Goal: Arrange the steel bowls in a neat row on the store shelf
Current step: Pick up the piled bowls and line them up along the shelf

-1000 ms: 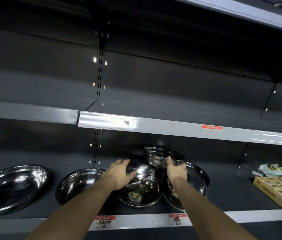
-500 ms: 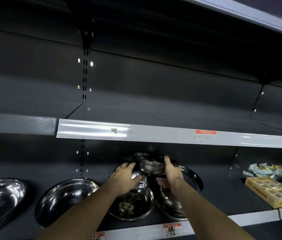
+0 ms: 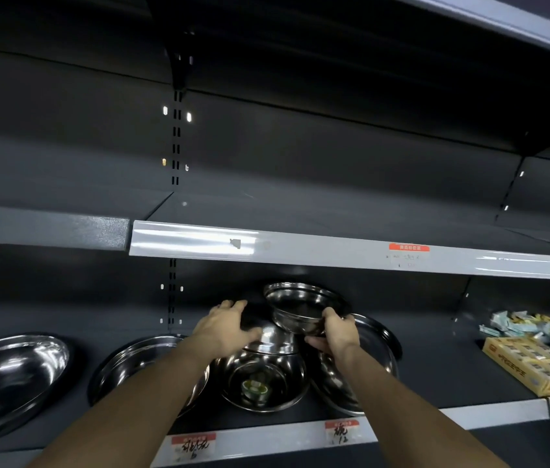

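Head view looks onto a dark store shelf point(image 3: 435, 376) where both bare arms reach in. Right hand point(image 3: 336, 334) grips a small steel bowl point(image 3: 300, 307) at its near rim, thumb over the edge and fingers curled under its base, holding it tilted and raised above the other bowls. Left hand point(image 3: 224, 327) lies spread, fingers nearly straight, palm down on an upturned bowl point(image 3: 275, 339) that sits on the rim of a deeper bowl point(image 3: 263, 380) with a green label inside. A wide shallow bowl point(image 3: 378, 346) lies just right of these, under the right wrist; two more wide bowls point(image 3: 121, 363) point(image 3: 7, 376) stand to the left. Far right, a yellow carton point(image 3: 533, 366) holds small packets
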`<control>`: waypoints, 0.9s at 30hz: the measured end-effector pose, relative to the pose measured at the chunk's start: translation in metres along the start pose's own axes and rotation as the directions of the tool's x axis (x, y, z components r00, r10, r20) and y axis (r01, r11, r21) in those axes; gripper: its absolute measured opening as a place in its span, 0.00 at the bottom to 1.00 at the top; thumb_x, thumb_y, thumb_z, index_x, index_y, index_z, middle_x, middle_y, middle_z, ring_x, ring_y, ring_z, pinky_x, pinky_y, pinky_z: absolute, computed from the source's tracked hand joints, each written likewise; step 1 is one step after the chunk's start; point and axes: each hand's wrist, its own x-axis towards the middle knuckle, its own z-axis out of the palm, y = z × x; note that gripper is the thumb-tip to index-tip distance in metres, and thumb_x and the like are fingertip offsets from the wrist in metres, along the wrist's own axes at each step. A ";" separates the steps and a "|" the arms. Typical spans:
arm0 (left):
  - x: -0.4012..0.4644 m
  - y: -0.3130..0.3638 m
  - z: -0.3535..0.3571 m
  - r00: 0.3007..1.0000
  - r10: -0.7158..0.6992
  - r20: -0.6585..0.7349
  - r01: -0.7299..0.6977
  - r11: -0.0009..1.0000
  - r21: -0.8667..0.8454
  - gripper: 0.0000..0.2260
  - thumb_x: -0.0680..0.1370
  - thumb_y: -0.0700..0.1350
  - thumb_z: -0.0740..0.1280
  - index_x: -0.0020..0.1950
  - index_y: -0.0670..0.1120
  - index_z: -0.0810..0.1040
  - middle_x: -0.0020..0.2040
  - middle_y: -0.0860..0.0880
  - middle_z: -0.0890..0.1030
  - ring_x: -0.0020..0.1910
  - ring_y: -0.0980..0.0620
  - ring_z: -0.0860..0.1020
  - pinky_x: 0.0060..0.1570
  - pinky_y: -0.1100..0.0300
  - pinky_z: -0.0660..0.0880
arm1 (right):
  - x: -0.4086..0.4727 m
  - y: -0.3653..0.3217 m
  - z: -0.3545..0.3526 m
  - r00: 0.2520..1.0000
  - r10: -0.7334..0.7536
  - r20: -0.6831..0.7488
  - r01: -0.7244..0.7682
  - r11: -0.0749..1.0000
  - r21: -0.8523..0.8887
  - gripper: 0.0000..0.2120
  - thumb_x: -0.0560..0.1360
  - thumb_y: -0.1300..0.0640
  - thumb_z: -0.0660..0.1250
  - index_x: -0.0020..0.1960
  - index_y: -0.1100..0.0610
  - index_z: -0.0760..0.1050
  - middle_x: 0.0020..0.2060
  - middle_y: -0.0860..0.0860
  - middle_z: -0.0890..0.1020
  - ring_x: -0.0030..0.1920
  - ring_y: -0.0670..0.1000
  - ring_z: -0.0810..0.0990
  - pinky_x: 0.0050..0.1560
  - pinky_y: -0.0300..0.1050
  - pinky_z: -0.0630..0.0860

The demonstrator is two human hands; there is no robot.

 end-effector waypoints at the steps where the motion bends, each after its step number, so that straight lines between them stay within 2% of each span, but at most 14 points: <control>1: -0.003 -0.003 -0.002 1.000 -0.011 0.000 0.011 1.000 0.005 0.38 0.74 0.65 0.63 0.79 0.52 0.56 0.78 0.45 0.58 0.76 0.45 0.60 0.71 0.50 0.65 | -0.003 0.001 0.001 1.000 0.002 0.014 -0.002 1.000 -0.001 0.25 0.74 0.52 0.63 0.69 0.55 0.63 0.50 0.56 0.83 0.33 0.58 0.87 0.46 0.50 0.84; 2: -0.005 -0.007 -0.005 1.000 -0.022 0.001 0.022 1.000 0.012 0.38 0.74 0.66 0.63 0.79 0.52 0.56 0.78 0.46 0.59 0.76 0.45 0.61 0.70 0.50 0.65 | -0.006 0.001 0.003 1.000 0.001 0.026 -0.001 1.000 0.000 0.24 0.74 0.52 0.63 0.69 0.55 0.63 0.48 0.57 0.84 0.34 0.58 0.87 0.48 0.50 0.84; 5: -0.015 -0.019 -0.010 0.999 -0.053 0.000 0.053 0.998 0.040 0.39 0.73 0.67 0.63 0.79 0.51 0.57 0.78 0.46 0.59 0.76 0.45 0.61 0.71 0.51 0.64 | -0.019 0.000 0.011 0.998 -0.028 0.064 0.027 1.000 0.010 0.18 0.75 0.54 0.63 0.63 0.56 0.67 0.42 0.57 0.85 0.34 0.58 0.87 0.39 0.45 0.83; 7: -0.023 -0.028 -0.015 0.997 -0.081 -0.006 0.081 0.995 0.050 0.40 0.73 0.67 0.64 0.79 0.51 0.57 0.78 0.46 0.59 0.76 0.45 0.60 0.72 0.51 0.63 | -0.028 0.000 0.019 0.994 -0.049 0.093 0.048 0.999 0.013 0.16 0.75 0.55 0.62 0.62 0.56 0.68 0.42 0.59 0.85 0.35 0.58 0.87 0.38 0.44 0.83; 12: -0.045 -0.056 -0.034 0.986 -0.160 -0.049 0.163 0.985 0.058 0.41 0.72 0.66 0.66 0.79 0.48 0.57 0.78 0.45 0.60 0.76 0.45 0.61 0.72 0.51 0.63 | -0.048 0.002 0.050 0.979 -0.082 0.187 0.077 0.997 0.033 0.23 0.75 0.55 0.62 0.69 0.51 0.63 0.48 0.61 0.84 0.37 0.60 0.87 0.49 0.51 0.84; 15: -0.061 -0.078 -0.049 0.976 -0.204 -0.072 0.209 0.976 0.060 0.42 0.71 0.65 0.67 0.78 0.47 0.58 0.76 0.45 0.63 0.74 0.44 0.63 0.71 0.52 0.65 | -0.062 0.008 0.075 0.964 -0.071 0.256 0.063 0.997 0.040 0.23 0.75 0.55 0.62 0.69 0.52 0.63 0.50 0.61 0.83 0.37 0.60 0.87 0.48 0.49 0.84; 17: -0.073 -0.094 -0.058 0.966 -0.242 -0.089 0.248 0.967 0.065 0.42 0.71 0.65 0.68 0.78 0.46 0.59 0.76 0.44 0.63 0.74 0.44 0.63 0.71 0.52 0.64 | -0.073 0.012 0.093 0.955 -0.057 0.292 0.049 0.998 0.036 0.25 0.75 0.55 0.62 0.71 0.51 0.61 0.50 0.62 0.83 0.37 0.59 0.87 0.42 0.45 0.84; 20: -0.089 -0.117 -0.071 0.946 -0.304 -0.109 0.313 0.947 0.076 0.41 0.72 0.64 0.68 0.78 0.45 0.57 0.76 0.43 0.62 0.74 0.42 0.63 0.72 0.51 0.64 | -0.092 0.021 0.118 0.934 -0.032 0.355 0.034 0.999 0.001 0.31 0.77 0.55 0.61 0.76 0.47 0.54 0.54 0.61 0.81 0.37 0.58 0.87 0.38 0.41 0.84; 21: -0.094 -0.124 -0.074 0.940 -0.320 -0.115 0.329 0.941 0.077 0.40 0.73 0.62 0.68 0.78 0.45 0.57 0.76 0.42 0.63 0.74 0.42 0.63 0.72 0.51 0.64 | -0.097 0.025 0.125 0.928 -0.021 0.373 0.028 1.000 -0.013 0.30 0.77 0.55 0.61 0.76 0.47 0.54 0.55 0.62 0.81 0.37 0.58 0.87 0.37 0.42 0.84; 24: -0.108 -0.144 -0.083 0.921 -0.363 -0.144 0.377 0.923 0.079 0.35 0.74 0.55 0.67 0.77 0.44 0.59 0.74 0.42 0.65 0.73 0.41 0.65 0.71 0.51 0.65 | -0.112 0.039 0.144 0.911 0.012 0.413 0.000 1.000 -0.028 0.18 0.78 0.58 0.61 0.66 0.56 0.64 0.52 0.65 0.81 0.36 0.61 0.87 0.32 0.43 0.82; 27: -0.117 -0.155 -0.090 0.908 -0.389 -0.157 0.404 0.911 0.084 0.34 0.75 0.53 0.67 0.77 0.43 0.59 0.74 0.41 0.65 0.72 0.40 0.65 0.71 0.50 0.65 | -0.122 0.052 0.157 0.907 0.063 0.417 -0.029 0.996 -0.087 0.13 0.78 0.59 0.62 0.61 0.56 0.66 0.52 0.66 0.80 0.38 0.63 0.86 0.32 0.46 0.83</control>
